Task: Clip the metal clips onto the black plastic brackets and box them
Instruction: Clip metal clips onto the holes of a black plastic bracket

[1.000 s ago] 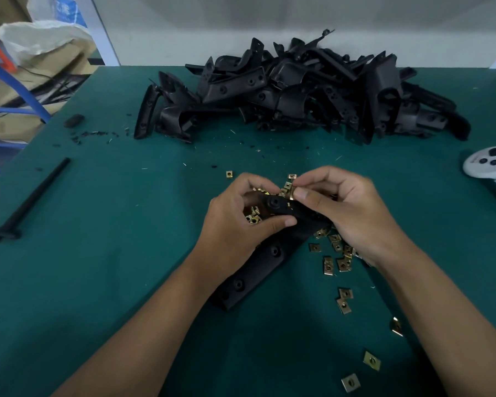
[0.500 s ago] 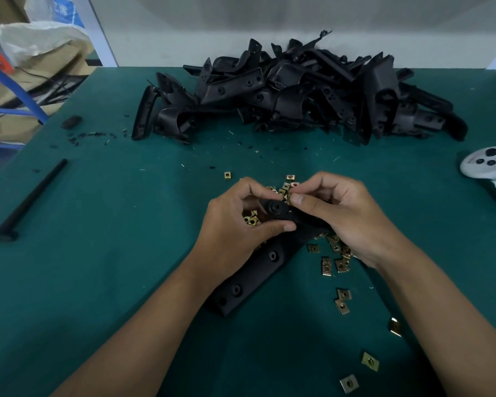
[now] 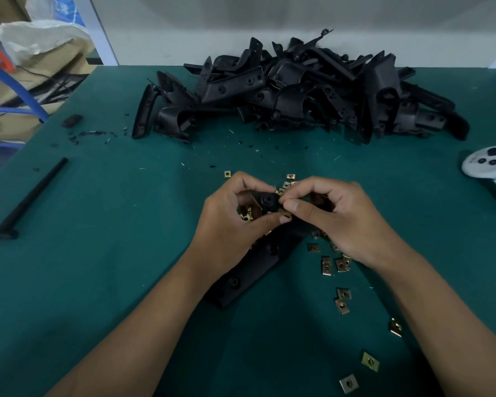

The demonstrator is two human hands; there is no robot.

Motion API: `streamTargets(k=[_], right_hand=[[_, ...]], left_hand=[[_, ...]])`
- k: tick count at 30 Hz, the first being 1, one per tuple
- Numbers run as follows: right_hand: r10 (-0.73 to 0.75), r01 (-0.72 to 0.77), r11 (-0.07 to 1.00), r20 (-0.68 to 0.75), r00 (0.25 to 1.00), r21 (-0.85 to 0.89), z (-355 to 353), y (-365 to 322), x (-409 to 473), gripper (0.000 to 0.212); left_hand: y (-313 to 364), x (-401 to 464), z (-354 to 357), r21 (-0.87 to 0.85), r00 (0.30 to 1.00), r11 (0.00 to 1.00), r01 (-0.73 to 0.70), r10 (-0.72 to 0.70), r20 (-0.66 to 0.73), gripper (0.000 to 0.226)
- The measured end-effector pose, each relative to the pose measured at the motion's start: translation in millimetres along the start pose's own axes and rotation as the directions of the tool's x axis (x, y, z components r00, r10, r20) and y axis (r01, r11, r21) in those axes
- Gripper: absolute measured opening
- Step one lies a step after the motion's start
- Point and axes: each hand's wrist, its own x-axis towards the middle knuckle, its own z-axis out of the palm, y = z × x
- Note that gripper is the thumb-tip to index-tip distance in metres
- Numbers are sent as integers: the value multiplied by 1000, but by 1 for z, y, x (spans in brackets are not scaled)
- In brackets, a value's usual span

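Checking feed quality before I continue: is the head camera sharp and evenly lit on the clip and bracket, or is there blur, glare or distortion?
Head view: even, soft light, no glare; hands' shadows faint. Left hand, right hand and the held bracket are reasonably sharp, the pinched clip small and soft. Wide-angle bending curves the green table edges; corners darken.

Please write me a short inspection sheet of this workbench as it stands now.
Surface: green mat, black crumbs scattered.
Job's things: bracket held in both hands; brass clips loose beside it; bracket pile at the back.
Clutter: black rod, white controller.
Hands: left hand grips bracket; right hand pinches a clip at its end.
Cables: nothing seen on the mat.
Surroundings: cardboard boxes, white sack left.
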Motion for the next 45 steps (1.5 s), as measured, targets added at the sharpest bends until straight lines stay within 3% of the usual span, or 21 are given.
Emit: streamTargets(k=[5,13,15,17,20,23,27,29,32,35,39,45], right_hand=[[-76,71,974,-14,997,-216,1,0,-2,16],[-277,207,909,-153,948,-363,3,-3,-2,19],[-227,202,920,-38,973,-336,0,-9,-4,22],[-57,120,941,200,978,-316,-8,-13,-9,27],[177,125,823,460,870,-553,-16,-6,-17,42],[237,170,749,499,834,-641,-12,0,-19,40],[165,167,819,503,848,-550,-8,-3,-14,12],[79,131,893,436,896,-430,-9,-7,-12,9],[-5,17,991,90,996,-136,-12,-14,-7,13],[-50,40,998,-195,980,-57,-16,-15,-4,9],[-15,-6,994,-190,982,-111,-16,-10,-4,15],[32,-39,998,-160,987,-39,-14,-4,-3,26]], left_hand=[[1,0,0,-36,1000,999,-7,7,4,34],[-1,1,1,-13,999,1000,17,-17,-42,35],[-3,2,2,-1,997,1000,31,-31,-68,34],[-6,4,2,-16,991,999,49,-50,-123,34],[-10,6,1,-31,984,998,63,-67,-167,34],[-10,5,1,-25,985,997,71,-74,-157,35],[-10,5,1,-24,985,997,67,-70,-159,35],[-9,5,2,-26,987,998,60,-63,-150,35],[-6,4,2,-13,993,999,43,-44,-106,32],[-4,2,2,-25,999,999,33,-34,-28,31],[-1,0,3,-20,999,1000,22,-21,37,30],[1,-1,2,-10,998,1000,18,-17,54,31]])
